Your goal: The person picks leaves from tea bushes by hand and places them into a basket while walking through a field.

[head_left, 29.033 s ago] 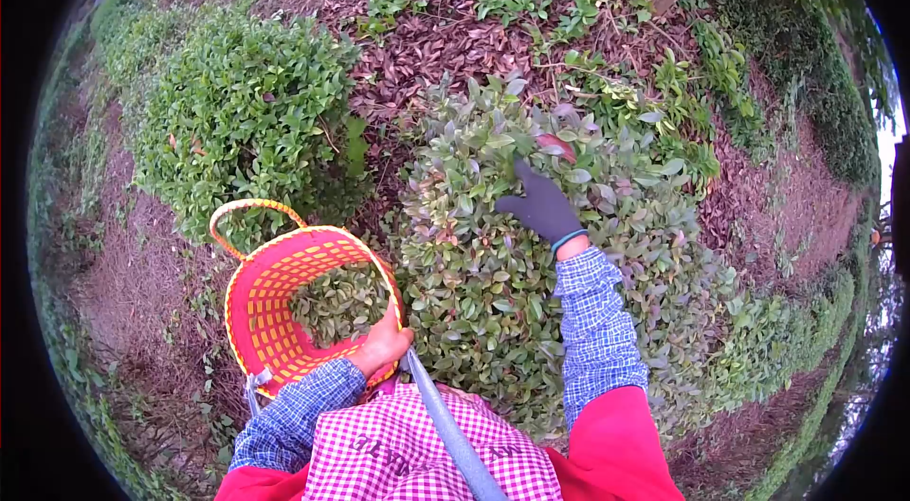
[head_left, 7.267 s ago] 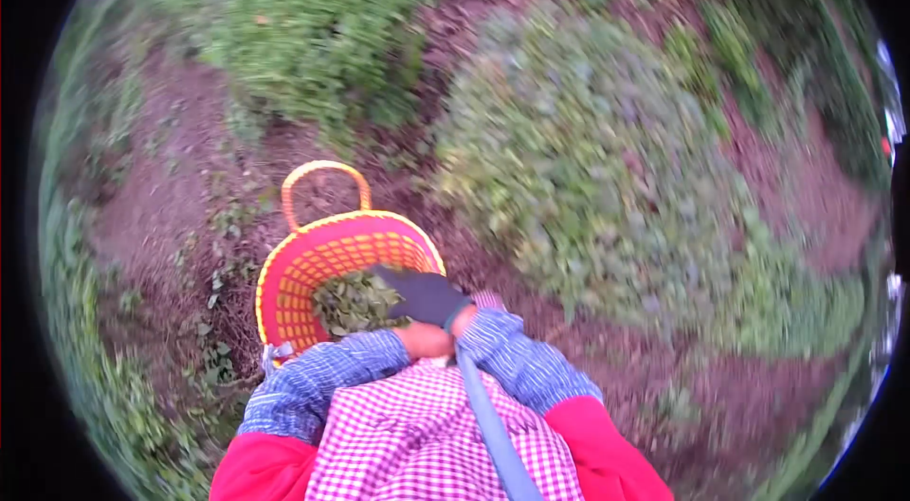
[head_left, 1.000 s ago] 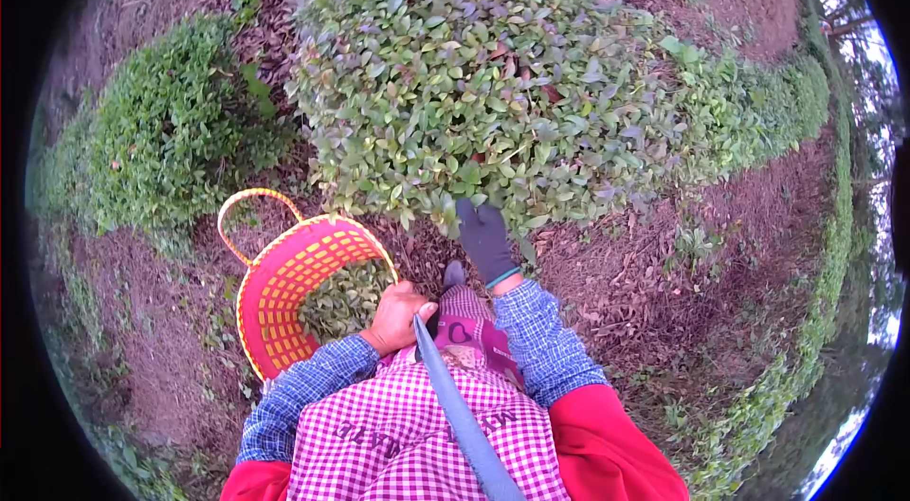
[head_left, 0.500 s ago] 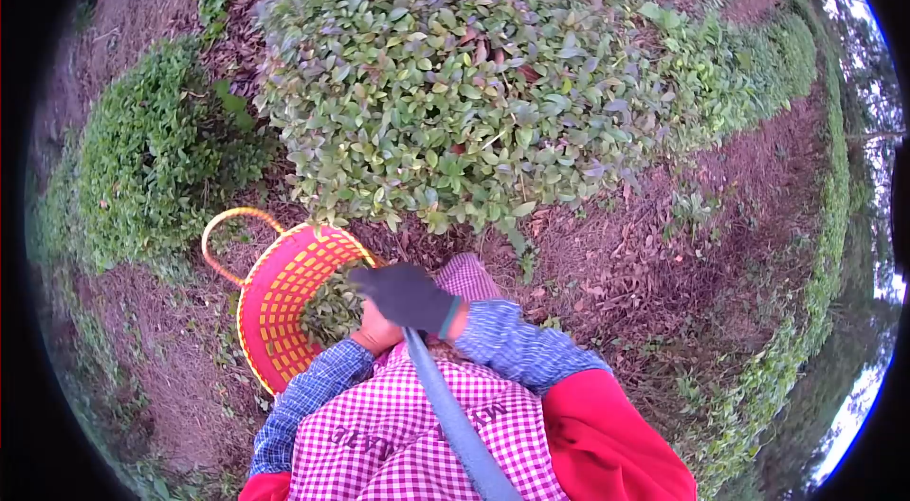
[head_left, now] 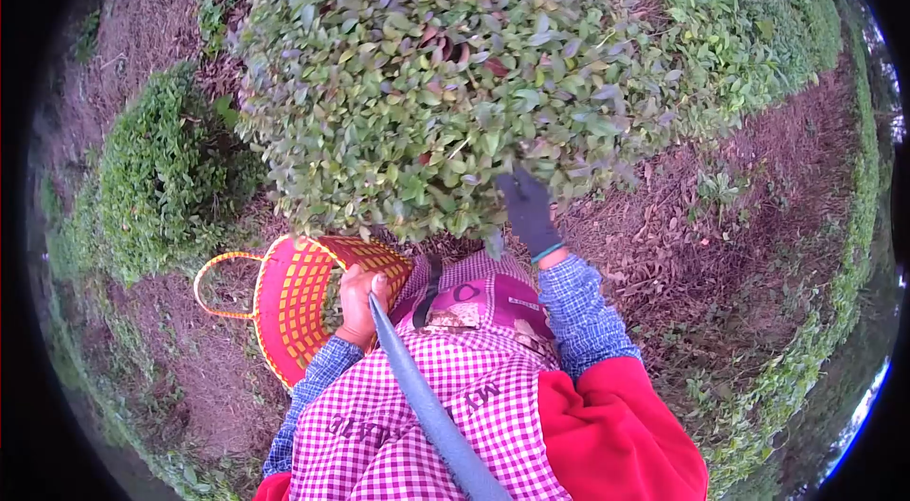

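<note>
A red and yellow woven basket [head_left: 284, 307] hangs tilted at my left side, its mouth turned toward me. My left hand [head_left: 358, 304], bare, is closed at the basket's near rim, where a blue-grey strap [head_left: 427, 397] reaches it. Green leaves inside the basket are mostly hidden. In a dark glove, my right hand [head_left: 529, 215] touches the near edge of a leafy bush [head_left: 455, 93]. Its fingers stretch out among the leaves, and I see nothing held in them.
A smaller green bush [head_left: 175, 174] grows on the left. Behind the big bush to the right, a hedge row [head_left: 787, 36] continues. Dry leaf litter [head_left: 654, 236] covers the ground. I wear a pink checked apron [head_left: 408, 435].
My right hand has moved from beside my left hand at the basket up and right to the bush. The basket has tilted, its mouth now narrower in view.
</note>
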Available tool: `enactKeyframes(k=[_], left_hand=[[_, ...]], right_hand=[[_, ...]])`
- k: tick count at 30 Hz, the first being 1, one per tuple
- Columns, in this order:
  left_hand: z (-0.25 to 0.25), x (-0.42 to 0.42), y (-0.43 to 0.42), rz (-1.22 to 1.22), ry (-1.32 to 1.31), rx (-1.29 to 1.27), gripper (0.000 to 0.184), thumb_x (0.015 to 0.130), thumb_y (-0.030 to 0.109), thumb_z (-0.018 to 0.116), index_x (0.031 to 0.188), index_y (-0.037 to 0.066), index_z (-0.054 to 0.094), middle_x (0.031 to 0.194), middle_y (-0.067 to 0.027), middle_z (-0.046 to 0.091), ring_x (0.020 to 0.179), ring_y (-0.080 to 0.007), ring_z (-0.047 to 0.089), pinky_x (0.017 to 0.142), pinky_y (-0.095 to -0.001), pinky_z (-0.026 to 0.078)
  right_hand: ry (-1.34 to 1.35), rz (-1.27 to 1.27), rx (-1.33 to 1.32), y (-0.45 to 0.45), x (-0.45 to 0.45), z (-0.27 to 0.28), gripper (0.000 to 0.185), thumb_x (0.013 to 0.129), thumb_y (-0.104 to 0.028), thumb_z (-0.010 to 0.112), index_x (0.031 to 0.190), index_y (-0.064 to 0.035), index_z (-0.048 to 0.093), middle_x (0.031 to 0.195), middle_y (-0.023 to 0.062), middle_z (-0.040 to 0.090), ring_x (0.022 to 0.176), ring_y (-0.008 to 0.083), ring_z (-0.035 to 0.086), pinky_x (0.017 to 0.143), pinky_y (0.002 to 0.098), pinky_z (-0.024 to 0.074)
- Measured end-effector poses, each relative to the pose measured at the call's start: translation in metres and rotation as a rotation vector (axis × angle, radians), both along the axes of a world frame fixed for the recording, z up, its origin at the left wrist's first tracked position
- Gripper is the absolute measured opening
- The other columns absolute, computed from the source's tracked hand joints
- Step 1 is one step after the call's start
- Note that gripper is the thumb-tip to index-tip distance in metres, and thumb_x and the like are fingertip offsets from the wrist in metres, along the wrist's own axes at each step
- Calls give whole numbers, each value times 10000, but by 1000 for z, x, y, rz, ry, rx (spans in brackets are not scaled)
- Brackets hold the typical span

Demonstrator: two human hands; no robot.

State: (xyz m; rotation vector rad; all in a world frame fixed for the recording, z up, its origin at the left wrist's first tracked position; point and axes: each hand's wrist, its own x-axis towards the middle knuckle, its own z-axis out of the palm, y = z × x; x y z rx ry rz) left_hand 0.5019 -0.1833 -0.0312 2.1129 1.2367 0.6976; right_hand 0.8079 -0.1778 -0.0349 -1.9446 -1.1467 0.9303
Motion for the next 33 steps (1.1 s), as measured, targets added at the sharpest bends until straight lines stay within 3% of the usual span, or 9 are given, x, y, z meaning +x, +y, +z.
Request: enactKeyframes(k=[3,6,8,13,15,18,24,28,33], left_hand=[[3,23,0,-7,51,2,473,916,245,421,480,68,376,461,-101,377,460,-289,364,541,-397,319],[7,39,0,28,38,41,467,910,248,428,483,68,369,462,-103,358,459,-283,369,537,-397,314],[10,44,1,43,35,40,439,888,218,449,483,66,373,459,-96,366,473,-269,373,521,-399,307],[12,61,0,88,65,35,427,882,220,441,487,61,404,473,-97,392,495,-259,399,503,-400,324],[13,66,0,94,83,47,435,888,231,439,489,59,403,471,-97,389,495,-259,400,500,-397,327],[21,79,-1,108,109,66,446,908,247,403,505,58,377,466,-103,366,456,-294,383,541,-399,325],[21,90,-4,105,162,95,457,915,263,389,507,57,379,470,-110,375,457,-301,386,544,-401,329],[19,95,-7,114,143,100,495,922,298,420,492,58,361,464,-105,361,484,-264,374,493,-409,302],[22,106,-13,112,177,95,494,926,291,415,492,63,357,470,-101,373,488,-265,372,496,-407,299]], right_hand=[[271,111,294,-24,-7,-3,236,915,-189,458,975,-15,606,872,133,642,786,226,621,692,342,488],[308,265,155,-60,5,24,222,909,-135,448,994,-5,606,891,122,643,813,229,620,720,336,482],[-162,305,615,-82,35,17,211,898,-114,476,1037,-12,598,882,120,637,759,206,616,677,327,487],[562,-694,222,-95,119,-22,309,874,-145,549,1147,1,541,874,127,614,763,136,590,655,283,484],[-38,-460,81,-77,134,-18,407,853,-168,590,1204,16,497,981,166,626,891,201,626,747,287,498],[-123,-226,466,-50,129,-20,524,818,-219,652,1246,15,459,1074,213,609,986,280,619,815,311,493],[-101,-82,247,-17,132,-8,573,777,-286,699,1224,3,488,1131,226,581,1046,295,590,857,332,476],[-113,-135,240,-11,132,-18,286,831,-196,634,1045,-13,586,874,150,636,768,240,635,657,341,480],[333,-146,319,-38,116,32,93,847,-62,548,780,-10,508,653,79,445,542,180,417,510,307,357]])
